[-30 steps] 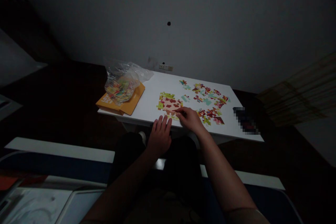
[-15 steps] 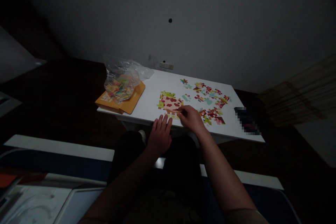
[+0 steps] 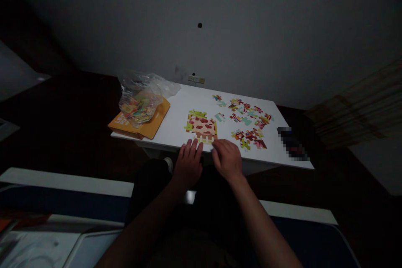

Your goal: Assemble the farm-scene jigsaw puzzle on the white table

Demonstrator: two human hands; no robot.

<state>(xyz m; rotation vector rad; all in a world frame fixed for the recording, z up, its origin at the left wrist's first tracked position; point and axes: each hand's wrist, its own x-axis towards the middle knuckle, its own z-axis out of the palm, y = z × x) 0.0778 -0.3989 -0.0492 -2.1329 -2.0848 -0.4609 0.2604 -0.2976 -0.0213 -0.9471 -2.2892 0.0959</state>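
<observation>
A partly joined jigsaw puzzle [image 3: 203, 126] lies near the front edge of the white table, showing a pink shape with brown patches above a pale fence. My left hand [image 3: 188, 163] rests at the table's edge just below the puzzle's lower left, fingers stretched out and holding nothing. At the puzzle's lower right corner is my right hand [image 3: 228, 160], its bent fingertips touching the edge there and its thumb apart from them. Nothing shows between them. Loose puzzle pieces [image 3: 249, 135] are scattered to the right, with more pieces [image 3: 245, 120] farther back.
On the table's left lies an orange box [image 3: 158, 123], under a clear plastic bag [image 3: 143, 102] with colourful pieces inside. A dark, pixelated object [image 3: 292, 144] sits at the right end of the white table [image 3: 191, 96]. A wall with a socket [image 3: 196, 79] stands behind.
My right hand has drawn back toward me from the puzzle's right side to its lower corner, its pinch loosened. The fence part is now uncovered. My left hand has stayed at the edge.
</observation>
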